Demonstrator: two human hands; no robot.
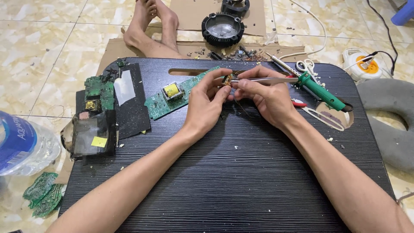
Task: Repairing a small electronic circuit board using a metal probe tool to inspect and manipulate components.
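From the head view, the small component (227, 80) is a tiny brownish-gold part with thin dark wires trailing from it, held just above the far middle of the black ridged table (241, 172). The left hand (207, 101) curls around it, thumb and fingers pinched on the part, wrist bent inward. The right hand (265, 97) grips silver tweezers (263, 80) laid level, their tips touching the component. Just left of the hands lies a green circuit board (170, 97) with a yellow transformer. A green-handled soldering iron (317, 88) rests to the right, beside white-handled scissors (307, 66).
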